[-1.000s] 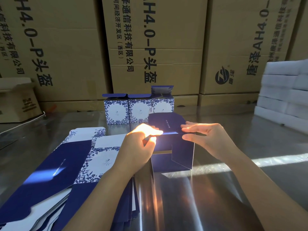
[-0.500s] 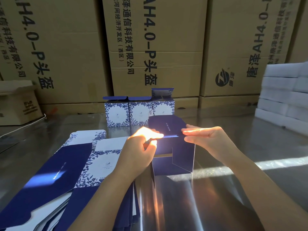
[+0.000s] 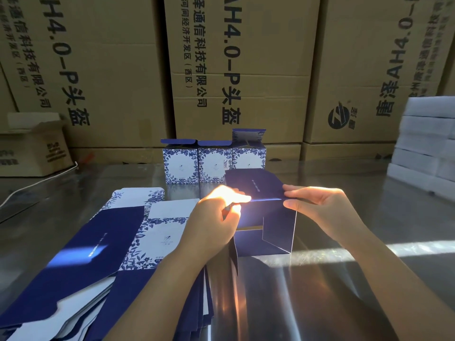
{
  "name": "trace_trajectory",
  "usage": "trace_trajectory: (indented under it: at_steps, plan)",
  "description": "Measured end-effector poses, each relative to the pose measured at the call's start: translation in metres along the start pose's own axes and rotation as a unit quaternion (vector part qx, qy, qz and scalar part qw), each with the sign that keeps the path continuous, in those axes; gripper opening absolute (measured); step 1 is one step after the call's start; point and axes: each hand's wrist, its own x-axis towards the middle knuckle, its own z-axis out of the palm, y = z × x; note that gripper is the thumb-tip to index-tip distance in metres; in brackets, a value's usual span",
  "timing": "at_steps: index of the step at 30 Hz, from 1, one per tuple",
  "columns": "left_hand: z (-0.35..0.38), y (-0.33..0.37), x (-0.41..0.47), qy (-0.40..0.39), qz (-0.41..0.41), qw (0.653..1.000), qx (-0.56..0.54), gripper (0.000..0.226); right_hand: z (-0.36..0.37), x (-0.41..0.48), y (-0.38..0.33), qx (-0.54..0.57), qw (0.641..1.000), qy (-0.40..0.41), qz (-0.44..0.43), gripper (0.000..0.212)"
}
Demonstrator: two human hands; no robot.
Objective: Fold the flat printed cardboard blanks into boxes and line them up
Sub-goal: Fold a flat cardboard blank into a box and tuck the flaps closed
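The left hand (image 3: 216, 225) and right hand (image 3: 320, 207) each pinch one end of the top crease of a half-folded navy box (image 3: 267, 219), which stands upright on the shiny bench (image 3: 320, 291) with its flap tilted away from the person. A stack of flat blanks (image 3: 118, 242) lies just left of it. Three folded boxes (image 3: 214, 166) stand side by side behind, in front of big brown cartons (image 3: 246, 70).

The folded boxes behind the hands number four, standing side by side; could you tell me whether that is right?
Not quite: the head view shows three folded boxes, not four, standing side by side behind the left hand and right hand, which hold the dark blue blank.
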Motion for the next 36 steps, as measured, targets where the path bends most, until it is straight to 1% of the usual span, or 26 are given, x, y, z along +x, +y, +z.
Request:
trace_trajectory:
  at_steps: [3, 6, 12, 16, 19, 24, 28, 30, 32, 36]
  plan:
    - [0.0002, -0.002, 0.0003, -0.005, -0.019, 1.0, 0.022, 0.024, 0.0016, -0.0011, -0.0012, -0.015, 1.0, 0.009, -0.003, 0.023]
    - [0.0014, -0.004, 0.001, -0.014, -0.041, 0.998, 0.037, 0.024, 0.0025, -0.0011, -0.0015, -0.02, 1.0, 0.016, -0.009, 0.023]
    - [0.0016, -0.0033, 0.0001, -0.007, -0.014, 1.0, 0.013, 0.023, 0.002, -0.0016, -0.0015, -0.023, 1.0, 0.014, -0.011, 0.02]
    - [0.0014, -0.0039, 0.0003, -0.011, -0.019, 0.999, 0.032, 0.023, -0.0038, 0.0, -0.0018, 0.005, 1.0, -0.016, 0.0, 0.023]
    - [0.0006, -0.0025, -0.0005, -0.009, -0.012, 1.0, 0.024, 0.023, -0.0071, 0.0008, -0.0003, 0.028, 0.999, -0.028, 0.011, 0.024]
    - [0.0005, -0.0035, 0.0007, -0.013, -0.024, 0.999, 0.036, 0.023, -0.0065, 0.0024, 0.0029, 0.044, 0.999, -0.015, 0.027, 0.033]
    - [-0.0001, -0.001, 0.0, -0.011, -0.009, 1.0, 0.013, 0.025, -0.003, 0.0023, 0.0058, 0.044, 0.998, 0.005, 0.037, 0.028]
    - [-0.0002, -0.0017, 0.0003, -0.016, -0.02, 0.999, 0.029, 0.023, -0.0021, 0.0016, 0.0056, 0.036, 0.999, 0.013, 0.034, 0.026]
    - [0.0004, -0.0027, 0.0009, -0.021, -0.036, 0.998, 0.048, 0.026, -0.0027, 0.0009, 0.0049, 0.025, 0.999, 0.014, 0.026, 0.024]
    - [0.0015, -0.003, 0.0006, -0.021, -0.043, 0.998, 0.048, 0.027, -0.0041, -0.0001, 0.0056, 0.019, 1.0, 0.019, 0.004, 0.023]
